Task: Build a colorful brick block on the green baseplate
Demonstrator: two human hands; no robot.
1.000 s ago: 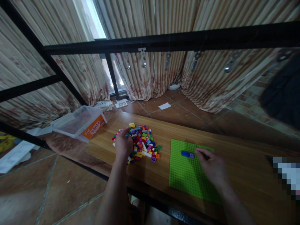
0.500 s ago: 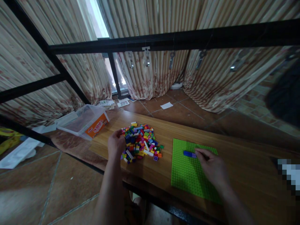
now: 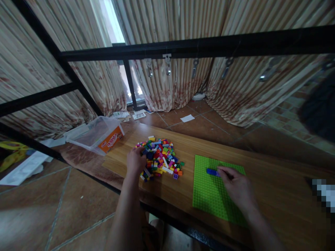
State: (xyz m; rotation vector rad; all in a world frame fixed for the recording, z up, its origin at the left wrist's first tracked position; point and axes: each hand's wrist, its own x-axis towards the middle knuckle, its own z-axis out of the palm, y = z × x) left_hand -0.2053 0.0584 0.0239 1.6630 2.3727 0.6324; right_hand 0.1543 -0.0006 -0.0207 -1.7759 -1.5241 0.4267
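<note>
My left hand (image 3: 135, 161) is at the left side of a heap of small toy building bricks (image 3: 162, 158) in many colours. Its fingers are curled at the edge of the heap, and whatever is between them is hidden. Over the green baseplate (image 3: 206, 191), my right hand (image 3: 237, 186) pinches the right end of a purple brick (image 3: 217, 173). A dark blue brick (image 3: 211, 171) lies in line with the purple one, at its left end. Whether these bricks are pressed onto the studs I cannot tell.
A clear plastic box (image 3: 91, 134) with an orange label stands at the table's left end. The wooden table (image 3: 183, 139) has a dark front edge. A black metal bar (image 3: 183, 48) with hanging clips crosses behind. Papers (image 3: 187, 118) lie on the tiled floor.
My left hand has moved slightly right, closer in to the brick heap. My right hand keeps its pinch on the purple brick. The whole view has shifted a little.
</note>
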